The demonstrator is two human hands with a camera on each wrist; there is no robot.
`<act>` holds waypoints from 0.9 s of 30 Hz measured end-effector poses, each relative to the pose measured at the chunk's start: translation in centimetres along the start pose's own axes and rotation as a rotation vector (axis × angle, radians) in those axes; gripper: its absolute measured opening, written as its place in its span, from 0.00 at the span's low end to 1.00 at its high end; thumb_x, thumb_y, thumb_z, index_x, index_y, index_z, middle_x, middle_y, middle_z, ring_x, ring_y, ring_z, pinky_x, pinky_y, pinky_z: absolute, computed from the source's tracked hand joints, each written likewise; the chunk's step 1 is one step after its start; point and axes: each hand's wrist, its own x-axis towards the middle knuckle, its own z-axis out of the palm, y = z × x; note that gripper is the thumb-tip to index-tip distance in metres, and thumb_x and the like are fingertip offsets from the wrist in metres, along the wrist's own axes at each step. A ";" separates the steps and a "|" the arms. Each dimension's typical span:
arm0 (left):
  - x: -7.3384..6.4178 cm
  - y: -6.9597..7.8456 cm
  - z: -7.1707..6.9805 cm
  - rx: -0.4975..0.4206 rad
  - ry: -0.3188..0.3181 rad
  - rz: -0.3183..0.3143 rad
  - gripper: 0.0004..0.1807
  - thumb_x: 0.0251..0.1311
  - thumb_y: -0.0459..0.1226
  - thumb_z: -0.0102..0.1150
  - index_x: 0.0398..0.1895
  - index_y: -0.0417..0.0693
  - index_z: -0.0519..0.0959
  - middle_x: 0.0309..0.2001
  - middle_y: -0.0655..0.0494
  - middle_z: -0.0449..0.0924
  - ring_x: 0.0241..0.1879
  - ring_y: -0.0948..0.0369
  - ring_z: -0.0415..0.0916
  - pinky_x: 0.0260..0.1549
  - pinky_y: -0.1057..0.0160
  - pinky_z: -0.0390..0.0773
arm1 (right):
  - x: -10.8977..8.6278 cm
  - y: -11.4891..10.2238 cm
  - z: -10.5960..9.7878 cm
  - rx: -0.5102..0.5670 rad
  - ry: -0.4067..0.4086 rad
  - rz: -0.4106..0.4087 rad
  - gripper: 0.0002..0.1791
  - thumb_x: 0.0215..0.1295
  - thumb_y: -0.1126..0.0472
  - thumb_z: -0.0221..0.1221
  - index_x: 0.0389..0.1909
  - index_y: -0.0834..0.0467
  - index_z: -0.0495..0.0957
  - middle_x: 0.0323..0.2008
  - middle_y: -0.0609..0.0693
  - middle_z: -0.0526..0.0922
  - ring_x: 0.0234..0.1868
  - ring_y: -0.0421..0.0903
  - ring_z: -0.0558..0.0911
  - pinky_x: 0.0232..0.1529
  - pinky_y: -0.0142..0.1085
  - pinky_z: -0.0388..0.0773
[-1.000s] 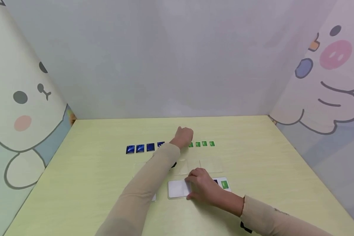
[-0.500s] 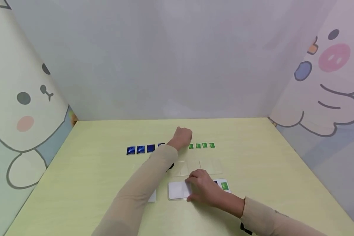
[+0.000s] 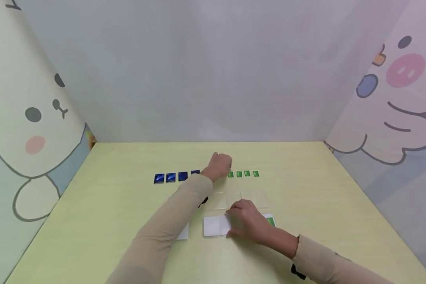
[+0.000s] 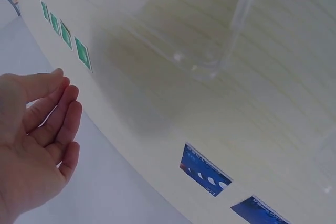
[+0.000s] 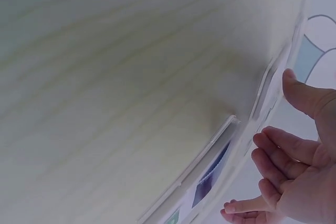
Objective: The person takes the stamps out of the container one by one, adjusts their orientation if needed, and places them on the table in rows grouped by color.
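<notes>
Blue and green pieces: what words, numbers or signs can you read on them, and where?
"120", probably, in the left wrist view: on the blue piece with white shapes.
Tiny print along its edge: too small to read.
Next blue piece: tiny print, too small.
Row of green pieces: no text I can make out.
Right wrist view's blue piece and green piece: too blurred.
Head view: everything too small.

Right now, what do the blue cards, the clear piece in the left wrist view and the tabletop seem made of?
Blue cards: likely thin printed paper; they lie flat and carry lettering.
Clear piece: probably smooth, shiny plastic; see-through with bright edges.
Tabletop: low-sheen, with wood-grain streaks; wood or printed laminate, can't tell.
</notes>
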 end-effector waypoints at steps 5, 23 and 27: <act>-0.3 -0.1 0.1 -0.013 0.000 -0.009 0.08 0.65 0.41 0.56 0.40 0.51 0.83 0.42 0.59 0.85 0.47 0.59 0.79 0.64 0.54 0.63 | -0.3 0.6 -0.1 0.010 0.035 -0.015 0.28 0.36 0.49 0.77 0.40 0.58 0.84 0.37 0.47 0.83 0.43 0.44 0.78 0.53 0.43 0.72; -2.7 1.4 0.8 -0.007 0.014 0.065 0.13 0.65 0.46 0.56 0.44 0.51 0.81 0.44 0.59 0.84 0.46 0.59 0.77 0.54 0.57 0.67 | -2.1 2.7 -1.5 0.039 -0.047 0.060 0.26 0.43 0.50 0.75 0.44 0.58 0.83 0.41 0.48 0.83 0.46 0.45 0.78 0.54 0.46 0.72; -3.5 1.9 1.1 0.011 0.017 0.068 0.14 0.64 0.48 0.56 0.45 0.50 0.81 0.44 0.58 0.83 0.46 0.58 0.77 0.54 0.57 0.67 | -2.3 3.1 -1.8 0.044 -0.056 0.079 0.26 0.44 0.49 0.74 0.44 0.57 0.83 0.42 0.47 0.83 0.47 0.44 0.78 0.55 0.46 0.72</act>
